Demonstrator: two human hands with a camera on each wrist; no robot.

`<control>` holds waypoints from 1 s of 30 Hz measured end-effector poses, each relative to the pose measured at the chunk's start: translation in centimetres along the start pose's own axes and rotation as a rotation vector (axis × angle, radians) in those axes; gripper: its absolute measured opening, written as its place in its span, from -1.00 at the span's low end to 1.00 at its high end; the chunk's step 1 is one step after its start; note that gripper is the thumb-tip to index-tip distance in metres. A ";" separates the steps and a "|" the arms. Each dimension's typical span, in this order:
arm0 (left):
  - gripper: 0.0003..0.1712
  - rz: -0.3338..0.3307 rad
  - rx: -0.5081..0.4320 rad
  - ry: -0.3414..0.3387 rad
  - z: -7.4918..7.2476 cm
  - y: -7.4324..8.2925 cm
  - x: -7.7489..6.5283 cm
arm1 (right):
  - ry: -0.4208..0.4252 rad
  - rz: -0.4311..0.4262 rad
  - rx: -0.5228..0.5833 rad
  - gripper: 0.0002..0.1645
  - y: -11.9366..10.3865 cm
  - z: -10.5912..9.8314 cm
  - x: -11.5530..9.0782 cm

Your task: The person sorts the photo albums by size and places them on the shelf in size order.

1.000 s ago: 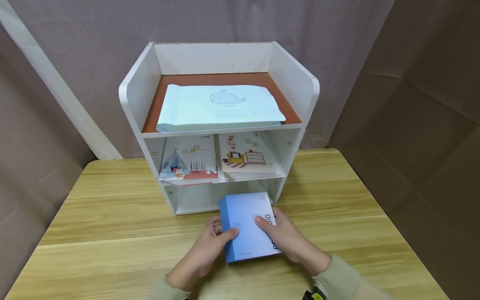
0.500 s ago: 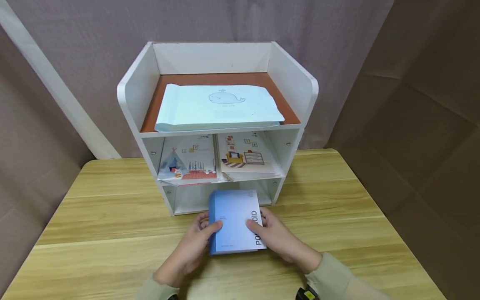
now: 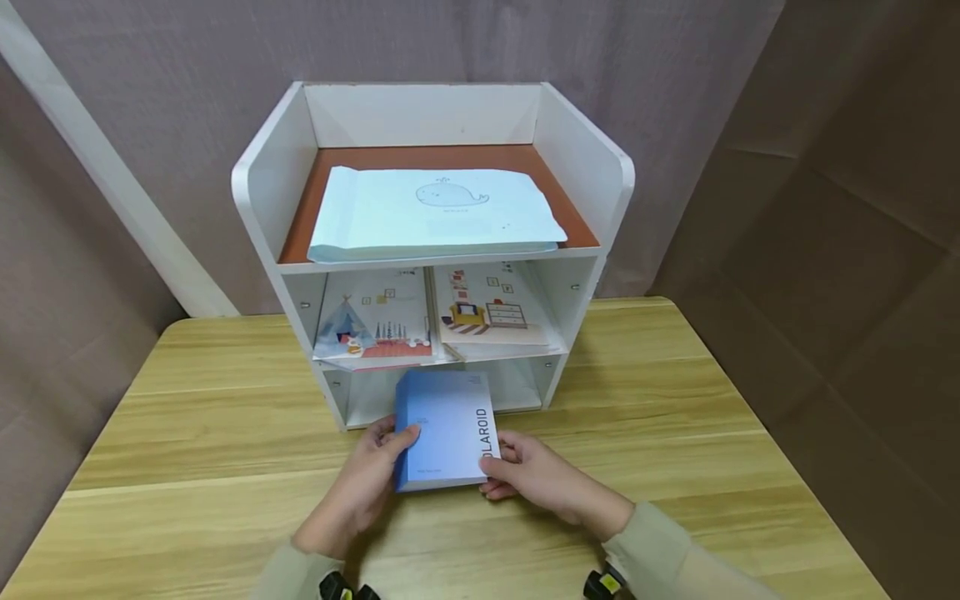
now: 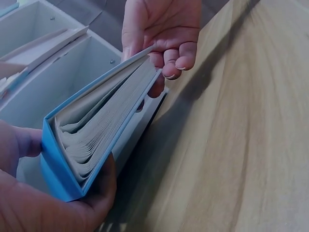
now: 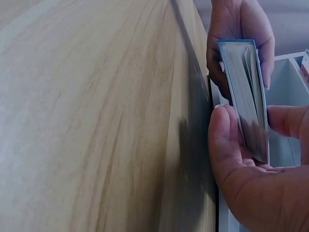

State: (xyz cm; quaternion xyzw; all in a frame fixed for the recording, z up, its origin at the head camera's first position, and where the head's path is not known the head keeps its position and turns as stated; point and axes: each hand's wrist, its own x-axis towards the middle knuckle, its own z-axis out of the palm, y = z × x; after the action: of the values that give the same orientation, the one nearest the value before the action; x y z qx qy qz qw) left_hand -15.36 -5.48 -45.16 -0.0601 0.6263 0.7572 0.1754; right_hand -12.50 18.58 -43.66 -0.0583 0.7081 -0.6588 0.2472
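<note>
Both hands hold a blue photo album (image 3: 446, 429) in front of the shelf's bottom compartment, its cover up and lettered along the right edge. My left hand (image 3: 367, 467) grips the spine, thumb on the cover and fingers underneath. At the lower right corner my right hand (image 3: 540, 482) pinches the album, thumb on top. In the left wrist view, the album (image 4: 67, 164) shows its blue spine and a thick block of pages between the covers. The right wrist view shows the page edges of the album (image 5: 246, 96) between the right thumb and fingers.
A white shelf unit (image 3: 427, 117) stands on the wooden table (image 3: 225, 492). A pale book with a whale drawing (image 3: 442, 217) lies on its top board. Illustrated booklets (image 3: 375, 317) fill the middle compartment. Curtains (image 3: 420, 42) hang behind the table.
Both hands have carried the album leftward and slightly toward the shelf, bringing it before the bottom compartment. The right hand has slid down the album's right edge to its lower corner.
</note>
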 end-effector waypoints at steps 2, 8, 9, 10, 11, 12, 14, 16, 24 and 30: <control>-0.18 -0.007 -0.011 -0.006 -0.1 -0.1 0.3 | 0.008 -0.006 0.007 -0.47 0.2 0.0 0.2; -0.20 -0.034 -0.040 -0.017 -0.4 -0.5 0.9 | 0.078 -0.018 0.031 -0.45 0.5 0.3 0.7; -0.20 -0.037 -0.039 -0.019 -0.4 -0.5 0.9 | 0.088 -0.015 0.040 -0.45 0.5 0.3 0.7; -0.19 -0.039 -0.042 -0.023 -0.5 -0.5 1.0 | 0.097 -0.013 0.045 -0.46 0.5 0.4 0.8; -0.19 -0.040 -0.038 -0.025 -0.6 -0.5 0.9 | 0.104 -0.012 0.047 -0.46 0.5 0.4 0.9; -0.20 -0.041 -0.041 -0.026 -0.7 -0.5 0.9 | 0.109 -0.011 0.049 -0.47 0.6 0.5 0.9; -0.22 -0.041 -0.041 -0.029 -0.9 -0.5 0.8 | 0.113 -0.011 0.049 -0.47 0.6 0.6 1.1; -0.25 -0.039 -0.040 -0.037 -1.0 -0.5 0.7 | 0.116 -0.011 0.045 -0.47 0.7 0.7 1.2; -0.29 -0.067 0.009 -0.058 -1.5 -0.1 0.2 | 0.142 0.000 0.042 -0.53 0.8 0.9 1.5; -0.17 -0.109 0.031 -0.121 -1.8 0.3 -0.4 | 0.163 0.003 0.040 -0.50 0.7 0.9 1.8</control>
State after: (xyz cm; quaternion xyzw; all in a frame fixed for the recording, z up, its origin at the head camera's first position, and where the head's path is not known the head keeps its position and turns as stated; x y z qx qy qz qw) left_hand -15.34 -7.29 -45.17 -0.0455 0.6221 0.7389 0.2549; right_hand -13.52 17.16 -44.85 0.0016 0.7128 -0.6750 0.1906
